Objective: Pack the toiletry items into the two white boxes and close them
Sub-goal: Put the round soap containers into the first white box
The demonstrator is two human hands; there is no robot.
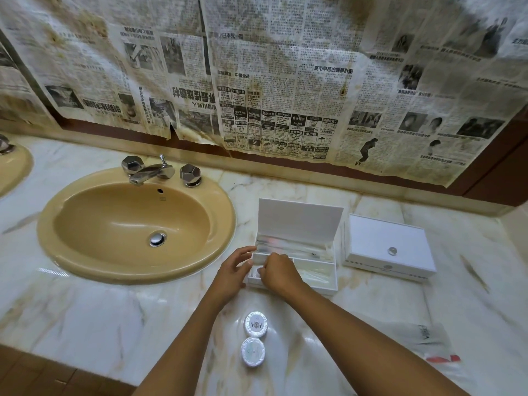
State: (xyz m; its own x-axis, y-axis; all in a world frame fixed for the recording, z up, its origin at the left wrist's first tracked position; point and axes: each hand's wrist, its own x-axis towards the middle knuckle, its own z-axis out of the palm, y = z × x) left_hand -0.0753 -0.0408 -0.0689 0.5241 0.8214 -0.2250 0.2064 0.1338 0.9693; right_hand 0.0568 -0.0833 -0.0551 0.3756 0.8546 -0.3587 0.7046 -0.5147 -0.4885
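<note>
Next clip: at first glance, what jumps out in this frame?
The wall of yellowed, stained newspaper covering the back fills the upper half. Below it, a tan oval sink sits in the marble counter at left. At centre, the left hand and right hand meet over the open white box, with a closed white box to its right and two round silver tins nearer the camera.

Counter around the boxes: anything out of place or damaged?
Nothing broken or spilled. Two round silver-wrapped items lie unpacked near the counter's front edge, and an empty-looking clear plastic wrapper lies loose at the right. The newspaper on the wall is stained and torn along its lower edge.
</note>
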